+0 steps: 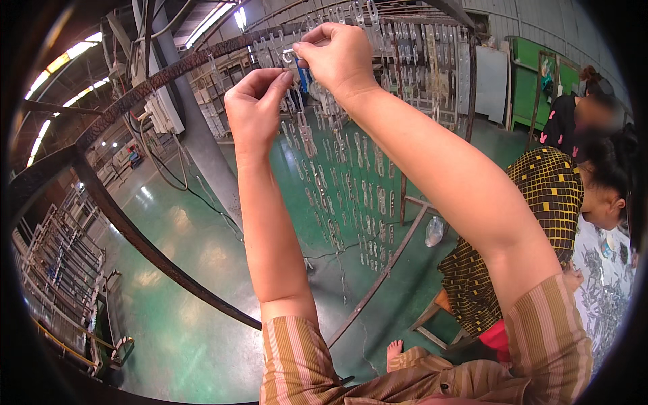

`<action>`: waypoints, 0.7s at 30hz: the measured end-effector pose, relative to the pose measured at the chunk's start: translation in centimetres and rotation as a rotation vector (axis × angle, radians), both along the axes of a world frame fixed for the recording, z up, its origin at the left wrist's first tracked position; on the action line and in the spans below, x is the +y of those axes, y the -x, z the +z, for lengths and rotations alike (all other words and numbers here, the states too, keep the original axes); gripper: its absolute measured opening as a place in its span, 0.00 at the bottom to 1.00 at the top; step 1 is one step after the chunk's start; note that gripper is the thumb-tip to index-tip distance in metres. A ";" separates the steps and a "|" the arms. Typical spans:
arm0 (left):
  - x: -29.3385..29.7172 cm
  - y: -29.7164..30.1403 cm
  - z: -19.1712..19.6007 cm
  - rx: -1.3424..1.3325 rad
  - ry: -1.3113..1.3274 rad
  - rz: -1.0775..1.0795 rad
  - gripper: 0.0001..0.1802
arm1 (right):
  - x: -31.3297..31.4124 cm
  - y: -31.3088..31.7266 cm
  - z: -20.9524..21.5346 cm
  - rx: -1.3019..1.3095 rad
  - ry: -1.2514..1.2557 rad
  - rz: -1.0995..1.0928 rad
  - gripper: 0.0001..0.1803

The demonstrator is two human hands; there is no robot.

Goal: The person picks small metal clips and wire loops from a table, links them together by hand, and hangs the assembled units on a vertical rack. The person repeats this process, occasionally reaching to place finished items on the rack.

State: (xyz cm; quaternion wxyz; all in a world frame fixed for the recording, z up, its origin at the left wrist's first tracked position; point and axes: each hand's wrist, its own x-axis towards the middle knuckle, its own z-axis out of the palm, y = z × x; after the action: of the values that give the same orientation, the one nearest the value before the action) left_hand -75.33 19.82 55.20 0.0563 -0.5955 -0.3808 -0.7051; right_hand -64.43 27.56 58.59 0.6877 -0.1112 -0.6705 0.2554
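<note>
The left hand (pixel 253 108) reaches up with thumb and forefinger nearly closed, just below-left of a small metal clip (pixel 289 57); the right hand (pixel 335 54), nearer, pinches this clip at the rack's top bar (pixel 202 59), its long axis hanging down

a small clear plastic bag (pixel 434 231) lies on the green floor (pixel 189 324), near the foot of a thin metal frame leg and left of the seated person in the yellow checked cloth. it looks crumpled and see-through, and what is inside cannot be told. no label, sign or screen can be made out elsewhere.
</note>
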 end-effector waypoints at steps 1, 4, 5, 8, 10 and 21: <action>-0.1 0.0 0.0 0.015 0.006 0.012 0.08 | -0.2 0.2 0.0 0.009 0.009 -0.009 0.05; -0.1 -0.3 -0.2 0.045 0.015 0.042 0.08 | -0.3 0.6 0.0 0.030 0.037 0.025 0.05; 0.1 -0.2 -0.3 0.045 0.014 0.049 0.08 | -0.3 0.7 0.0 0.036 0.046 0.046 0.05; 0.0 -0.2 -0.4 0.057 0.020 0.114 0.07 | -0.9 0.7 -0.2 0.014 0.065 0.066 0.04; -0.2 -0.3 -0.4 0.069 0.031 0.177 0.07 | -1.7 0.4 -0.1 -0.008 0.055 0.012 0.04; -0.5 0.5 0.5 0.096 -0.002 0.348 0.09 | -1.0 1.2 -0.6 -0.023 -0.057 -0.066 0.05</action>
State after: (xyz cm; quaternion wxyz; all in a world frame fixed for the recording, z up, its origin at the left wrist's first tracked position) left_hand -75.79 19.29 55.74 0.1963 -0.5534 -0.4744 -0.6559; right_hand -65.66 26.54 58.00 0.6908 -0.1163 -0.6814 0.2121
